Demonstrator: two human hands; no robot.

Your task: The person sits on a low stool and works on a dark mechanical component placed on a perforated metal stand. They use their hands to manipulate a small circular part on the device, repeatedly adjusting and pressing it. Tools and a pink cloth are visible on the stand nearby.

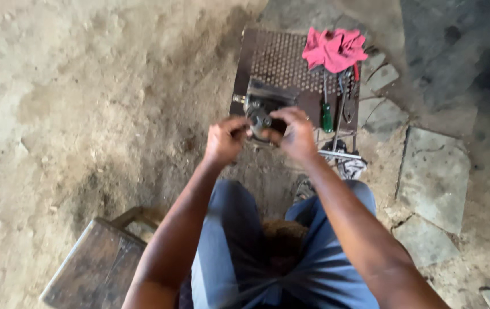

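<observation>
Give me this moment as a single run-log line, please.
left hand: grips round metal part | right hand: grips same part | behind: perforated metal plate, pink rag, green-handled screwdriver

A person is sitting and looking down at their own two bare arms, which are reaching forward from the bottom of the view and drawing together toward the centre. The left hand (pixel 225 140) is curling into a loose fist, knuckles up, with its fingers bending inward toward the other hand. The right hand (pixel 295 134) is arching over from the other side, back of the hand facing up, fingers bending down and inward. The fingertips of both hands are almost meeting, pinching from opposite sides. Both forearms are angling inward, elbows spreading apart over the knees, which are parting beneath them in blue-grey trousers. The hands are slightly blurring.
</observation>
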